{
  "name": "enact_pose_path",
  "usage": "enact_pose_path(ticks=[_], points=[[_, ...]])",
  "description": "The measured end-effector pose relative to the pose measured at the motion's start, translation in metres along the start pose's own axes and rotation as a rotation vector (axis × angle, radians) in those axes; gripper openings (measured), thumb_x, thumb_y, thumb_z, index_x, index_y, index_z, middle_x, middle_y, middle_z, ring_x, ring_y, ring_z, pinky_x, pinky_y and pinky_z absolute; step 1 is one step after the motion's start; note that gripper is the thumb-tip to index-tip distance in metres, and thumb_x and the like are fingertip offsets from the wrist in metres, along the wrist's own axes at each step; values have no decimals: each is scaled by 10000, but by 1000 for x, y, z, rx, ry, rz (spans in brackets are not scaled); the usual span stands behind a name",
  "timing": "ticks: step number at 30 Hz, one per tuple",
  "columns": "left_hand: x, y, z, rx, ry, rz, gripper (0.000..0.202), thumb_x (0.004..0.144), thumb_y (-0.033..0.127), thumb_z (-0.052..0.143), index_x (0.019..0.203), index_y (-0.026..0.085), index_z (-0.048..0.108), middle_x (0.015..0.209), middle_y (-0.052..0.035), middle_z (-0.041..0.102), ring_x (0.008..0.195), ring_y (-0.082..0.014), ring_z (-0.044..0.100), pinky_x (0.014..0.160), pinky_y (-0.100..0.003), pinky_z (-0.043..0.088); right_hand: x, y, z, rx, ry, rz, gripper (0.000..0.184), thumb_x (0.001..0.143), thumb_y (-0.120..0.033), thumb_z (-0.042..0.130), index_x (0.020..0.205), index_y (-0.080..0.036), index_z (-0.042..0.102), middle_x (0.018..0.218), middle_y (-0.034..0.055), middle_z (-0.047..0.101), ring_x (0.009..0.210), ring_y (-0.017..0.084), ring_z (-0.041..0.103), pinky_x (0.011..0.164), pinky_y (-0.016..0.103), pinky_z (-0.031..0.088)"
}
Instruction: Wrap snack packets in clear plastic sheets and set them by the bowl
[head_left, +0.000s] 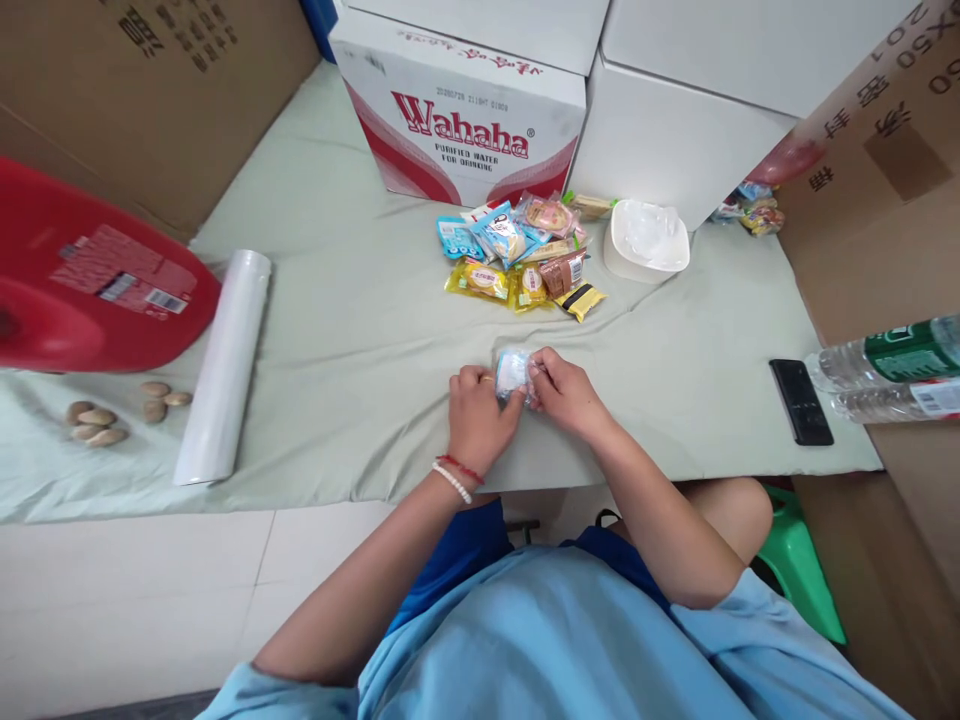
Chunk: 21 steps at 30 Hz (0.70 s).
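Observation:
Near the front edge of the cloth-covered table, a small white and light-blue packet [514, 371] in clear, crinkled wrap is held between my two hands. My left hand [480, 412] is closed on its left and lower side, thumb against the packet. On the other side, the fingers of my right hand [564, 390] pinch the packet's right edge. What exactly is inside the wrap cannot be made out. Just beyond my hands lies a pile of wrapped snacks [504, 235] in blue, yellow, pink and brown packets. A white plastic tub [646, 262] with crumpled clear film in it stands to the right of the pile.
A Wahaha water carton [465, 120] and white boxes [675, 130] wall off the back. Leftward are a red jug [90, 270], a roll of clear film [225, 370] and several brown stones [94, 422]. A black phone [801, 402] and two bottles [900, 355] lie at right.

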<state>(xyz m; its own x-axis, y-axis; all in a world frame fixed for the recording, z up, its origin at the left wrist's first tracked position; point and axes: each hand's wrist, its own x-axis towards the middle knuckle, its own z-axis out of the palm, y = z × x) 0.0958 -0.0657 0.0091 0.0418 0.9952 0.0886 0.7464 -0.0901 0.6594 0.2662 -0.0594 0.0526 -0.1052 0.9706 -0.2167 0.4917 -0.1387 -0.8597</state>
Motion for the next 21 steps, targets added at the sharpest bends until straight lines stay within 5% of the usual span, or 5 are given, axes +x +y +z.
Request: enact_pose_path(ticks=[5, 9, 14, 17, 21], points=[[-11, 24, 14, -284, 162, 82, 278, 873, 239, 699, 1136, 184, 627, 1088, -95, 659, 1019, -256, 658, 902, -404, 571, -27, 7, 4, 362, 158, 50, 236, 983, -505, 623, 992, -273, 579, 749, -36, 676, 661, 179, 663, 691, 321, 549], [-30, 40, 14, -207, 304, 515, 298, 934, 82, 578, 1181, 230, 657, 1237, -105, 695, 1230, -246, 647, 1015, -416, 511, -57, 10, 5, 913, 181, 162, 538, 858, -778, 705, 943, -248, 667, 852, 12, 728, 755, 171, 675, 692, 298, 573], [-45, 40, 18, -201, 84, 859, 301, 938, 52, 552, 1145, 232, 677, 1295, -113, 727, 1345, -274, 624, 1092, -486, 491, -76, 24, 1, 1110, 302, 263, 451, 703, -563, 959, 895, -228, 726, 894, -2, 755, 761, 131, 655, 676, 238, 556], [-51, 36, 16, -475, -27, 685, 221, 965, 134, 575, 1155, 217, 653, 1299, -129, 695, 1335, -271, 627, 1107, -492, 535, -78, 36, -5, 1108, 354, 274, 444, 656, -470, 1006, 913, -240, 727, 928, -15, 769, 808, 139, 678, 722, 247, 574], [-52, 36, 16, -824, -118, 26, 367, 984, 432, 699, 1265, 219, 596, 1283, -134, 687, 1241, -271, 679, 989, -442, 610, -79, 40, -7, 1121, 334, 205, 463, 715, -499, 974, 1036, -272, 730, 1045, -20, 784, 900, 143, 708, 795, 261, 592]])
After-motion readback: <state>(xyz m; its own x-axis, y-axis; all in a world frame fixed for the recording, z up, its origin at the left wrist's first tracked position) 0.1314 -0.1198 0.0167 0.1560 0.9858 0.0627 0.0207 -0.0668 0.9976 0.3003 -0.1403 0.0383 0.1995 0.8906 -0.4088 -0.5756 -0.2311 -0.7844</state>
